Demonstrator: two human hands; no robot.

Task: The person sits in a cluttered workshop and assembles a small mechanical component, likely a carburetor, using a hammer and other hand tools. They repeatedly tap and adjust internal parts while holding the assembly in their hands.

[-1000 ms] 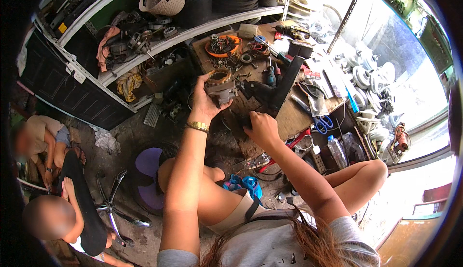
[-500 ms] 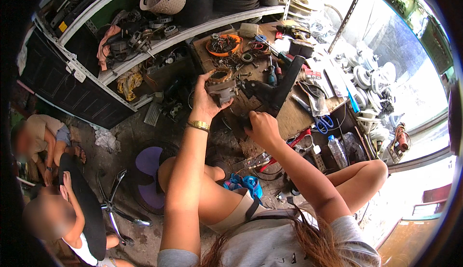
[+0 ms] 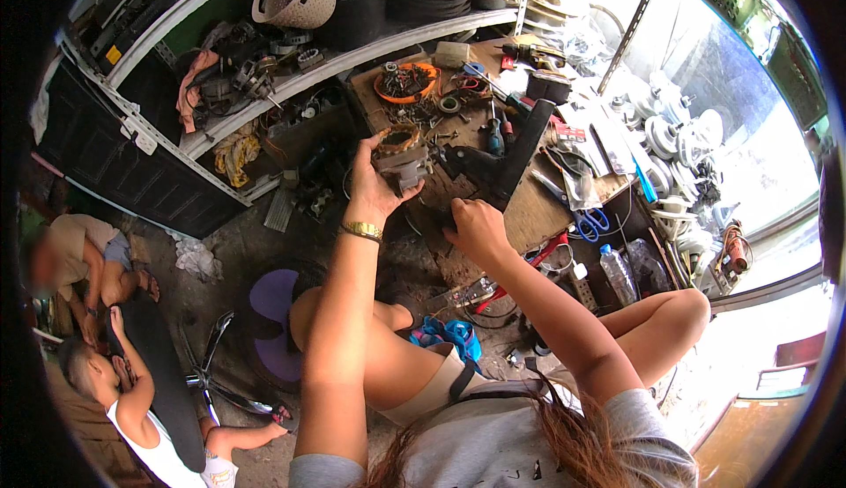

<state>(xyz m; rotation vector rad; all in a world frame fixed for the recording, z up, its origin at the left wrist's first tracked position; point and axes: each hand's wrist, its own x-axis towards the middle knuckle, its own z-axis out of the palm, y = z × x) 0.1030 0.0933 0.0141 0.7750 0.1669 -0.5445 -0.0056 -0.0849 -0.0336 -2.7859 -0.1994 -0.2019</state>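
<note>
My left hand point(image 3: 372, 190) holds up a small motor stator point(image 3: 404, 163), its copper windings ringed on top of a grey metal body. Thumb and fingers wrap its left side and underside. At the table's near edge my right hand point(image 3: 478, 226) is closed, knuckles up, against a dark part whose kind is hidden by the hand. Just beyond it a black angled metal device point(image 3: 493, 166) with a long flat arm rests on the wooden table point(image 3: 551, 219). Screwdrivers point(image 3: 495, 141) lie behind that arm.
An orange bowl point(image 3: 407, 82) of small metal parts, a cordless drill point(image 3: 536, 54) and blue-handled scissors point(image 3: 590, 222) are on the table. A plastic bottle point(image 3: 617, 272) stands below its right side. At left, two people are near a black padded chair part point(image 3: 157, 378).
Both my hands and the stator stay almost where they were. At the lower left, the nearer person has shifted, and a leg now stretches out toward the chair base.
</note>
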